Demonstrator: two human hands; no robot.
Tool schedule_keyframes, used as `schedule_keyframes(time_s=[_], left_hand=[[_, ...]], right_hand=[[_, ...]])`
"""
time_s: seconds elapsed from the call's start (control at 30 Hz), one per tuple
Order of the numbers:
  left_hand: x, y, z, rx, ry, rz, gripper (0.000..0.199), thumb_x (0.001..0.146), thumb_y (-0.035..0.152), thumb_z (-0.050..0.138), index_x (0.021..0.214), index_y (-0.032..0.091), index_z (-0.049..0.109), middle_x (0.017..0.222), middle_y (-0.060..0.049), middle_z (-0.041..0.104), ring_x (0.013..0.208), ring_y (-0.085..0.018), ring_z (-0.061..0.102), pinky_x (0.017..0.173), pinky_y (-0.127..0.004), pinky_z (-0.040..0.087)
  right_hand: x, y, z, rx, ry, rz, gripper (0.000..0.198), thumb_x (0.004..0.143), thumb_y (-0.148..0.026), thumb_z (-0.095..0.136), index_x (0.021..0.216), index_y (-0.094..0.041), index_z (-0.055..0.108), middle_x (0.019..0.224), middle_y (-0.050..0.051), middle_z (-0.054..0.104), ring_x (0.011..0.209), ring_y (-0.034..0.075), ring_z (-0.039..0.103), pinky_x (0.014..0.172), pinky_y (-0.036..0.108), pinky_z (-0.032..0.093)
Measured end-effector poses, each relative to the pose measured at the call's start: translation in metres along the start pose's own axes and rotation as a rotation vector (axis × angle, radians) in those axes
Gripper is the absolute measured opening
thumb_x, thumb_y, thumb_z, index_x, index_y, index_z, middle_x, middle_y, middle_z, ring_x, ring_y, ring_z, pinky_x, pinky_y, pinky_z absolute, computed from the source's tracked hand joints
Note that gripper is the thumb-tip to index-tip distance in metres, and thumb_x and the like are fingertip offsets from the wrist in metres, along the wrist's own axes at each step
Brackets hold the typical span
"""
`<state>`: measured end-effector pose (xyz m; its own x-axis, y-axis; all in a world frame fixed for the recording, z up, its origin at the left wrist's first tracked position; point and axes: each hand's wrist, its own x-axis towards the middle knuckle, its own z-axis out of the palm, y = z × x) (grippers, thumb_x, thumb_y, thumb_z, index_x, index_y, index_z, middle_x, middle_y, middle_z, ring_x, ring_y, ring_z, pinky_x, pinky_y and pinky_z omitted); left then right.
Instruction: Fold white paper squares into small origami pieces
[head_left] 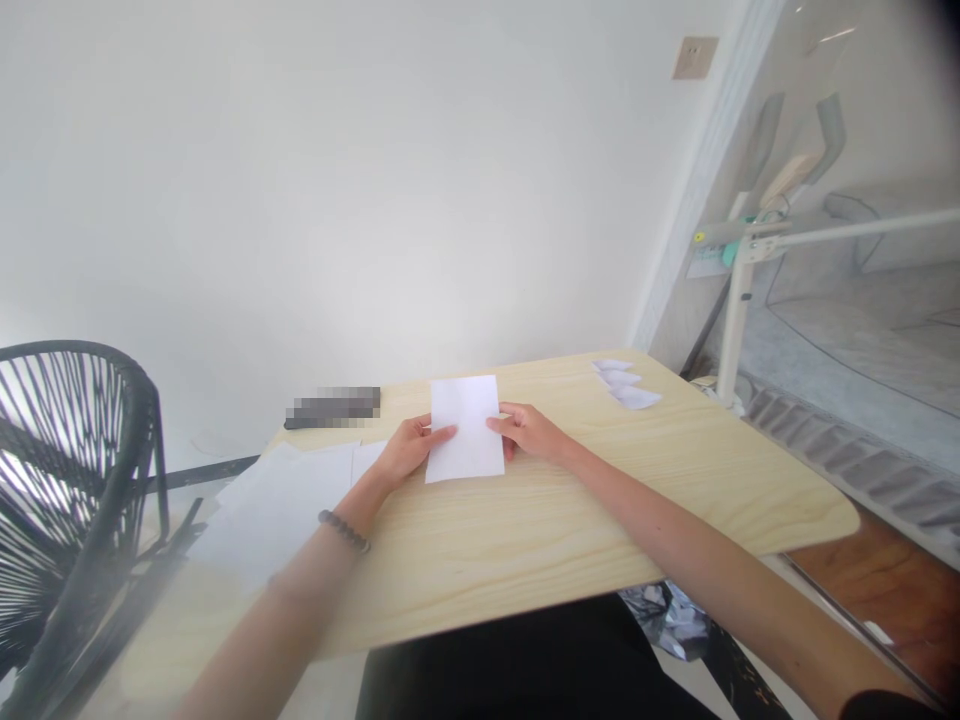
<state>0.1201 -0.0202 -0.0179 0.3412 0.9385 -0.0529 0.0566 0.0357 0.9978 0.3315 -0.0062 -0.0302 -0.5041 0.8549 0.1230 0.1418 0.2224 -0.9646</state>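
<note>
A small white sheet of paper [465,440] is held up over the middle of the table, its face toward me. My left hand [409,448] pinches its left edge, thumb on the front and fingers behind. On the opposite edge, my right hand [529,432] grips the same sheet in a like way. Larger white sheets [289,500] lie on the table to the left, partly under my left forearm. Several small folded white papers [626,385] stand in a row at the back right.
The light wooden table [600,530] reaches to the white wall. At its back left lies a dark blurred object [334,408]. A black woven chair [82,480] stands at the left. Beyond the right edge is a white metal frame [739,310].
</note>
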Motion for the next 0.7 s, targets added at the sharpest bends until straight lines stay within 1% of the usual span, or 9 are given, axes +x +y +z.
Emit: schedule_keyframes(time_s=[0.07,0.17,0.27,0.33,0.4,0.47,0.53,0.6,0.7], left_hand=[[0.002,-0.002,-0.002,-0.034,0.012,0.007,0.046,0.067,0.035,0.062,0.106,0.012,0.054,0.091,-0.011,0.064,0.078,-0.022,0.061,0.07,-0.035,0.048],[0.004,-0.005,-0.004,-0.079,0.013,0.008,0.042,0.068,0.028,0.06,0.107,0.016,0.052,0.09,-0.007,0.064,0.074,-0.018,0.061,0.067,-0.031,0.048],[0.005,-0.007,-0.005,-0.124,0.002,-0.005,0.035,0.068,0.024,0.058,0.101,0.017,0.053,0.084,-0.004,0.064,0.07,-0.016,0.06,0.062,-0.027,0.048],[0.005,-0.006,-0.006,-0.169,-0.004,-0.029,0.029,0.069,0.027,0.056,0.096,0.017,0.054,0.077,-0.003,0.063,0.066,-0.014,0.059,0.057,-0.024,0.047],[0.006,-0.003,-0.006,-0.22,-0.037,-0.095,0.03,0.074,0.036,0.049,0.095,0.015,0.054,0.072,-0.004,0.062,0.061,-0.014,0.059,0.054,-0.025,0.046],[0.006,0.001,-0.006,-0.251,-0.07,-0.166,0.042,0.078,0.048,0.037,0.098,0.015,0.053,0.07,-0.005,0.062,0.057,-0.015,0.058,0.052,-0.027,0.046],[0.005,0.004,-0.006,-0.251,-0.07,-0.194,0.053,0.077,0.057,0.03,0.103,0.015,0.051,0.071,-0.006,0.062,0.054,-0.016,0.058,0.051,-0.029,0.046],[0.004,0.006,-0.004,-0.23,-0.07,-0.181,0.053,0.077,0.057,0.032,0.106,0.016,0.049,0.076,-0.007,0.062,0.056,-0.016,0.059,0.053,-0.031,0.047],[0.001,0.006,-0.002,-0.162,-0.093,-0.131,0.042,0.075,0.042,0.048,0.11,0.018,0.048,0.086,-0.007,0.06,0.068,-0.016,0.059,0.061,-0.031,0.047]], right_hand=[[-0.001,-0.001,0.0,0.04,-0.042,-0.001,0.034,0.074,-0.039,0.052,0.1,-0.018,0.052,0.063,0.0,0.06,0.047,0.01,0.054,0.046,0.022,0.043],[-0.002,-0.001,0.001,0.108,-0.039,-0.006,0.034,0.076,-0.036,0.051,0.105,-0.019,0.05,0.064,0.0,0.06,0.051,0.011,0.055,0.05,0.023,0.045],[-0.001,0.001,0.0,0.138,-0.009,-0.01,0.032,0.078,-0.034,0.047,0.107,-0.021,0.051,0.068,0.0,0.061,0.057,0.012,0.056,0.054,0.025,0.046],[0.0,0.003,0.0,0.116,0.026,-0.013,0.03,0.078,-0.031,0.045,0.106,-0.021,0.053,0.072,0.001,0.062,0.061,0.012,0.057,0.056,0.025,0.047],[0.0,0.005,-0.001,0.057,0.07,-0.025,0.028,0.079,-0.028,0.043,0.104,-0.022,0.055,0.078,0.001,0.062,0.064,0.012,0.057,0.058,0.025,0.046],[0.0,0.007,0.0,-0.038,0.099,-0.047,0.029,0.079,-0.025,0.041,0.102,-0.023,0.058,0.085,0.001,0.063,0.067,0.012,0.057,0.06,0.025,0.046],[-0.001,0.007,0.001,-0.153,0.127,-0.077,0.031,0.079,-0.021,0.039,0.102,-0.024,0.059,0.093,0.0,0.063,0.071,0.012,0.057,0.063,0.025,0.045],[-0.002,0.007,0.002,-0.256,0.162,-0.121,0.033,0.078,-0.019,0.038,0.101,-0.025,0.06,0.1,0.0,0.062,0.076,0.013,0.057,0.066,0.026,0.045],[-0.003,0.006,0.003,-0.337,0.219,-0.203,0.035,0.077,-0.016,0.036,0.098,-0.025,0.063,0.101,0.0,0.062,0.084,0.013,0.056,0.073,0.026,0.043]])
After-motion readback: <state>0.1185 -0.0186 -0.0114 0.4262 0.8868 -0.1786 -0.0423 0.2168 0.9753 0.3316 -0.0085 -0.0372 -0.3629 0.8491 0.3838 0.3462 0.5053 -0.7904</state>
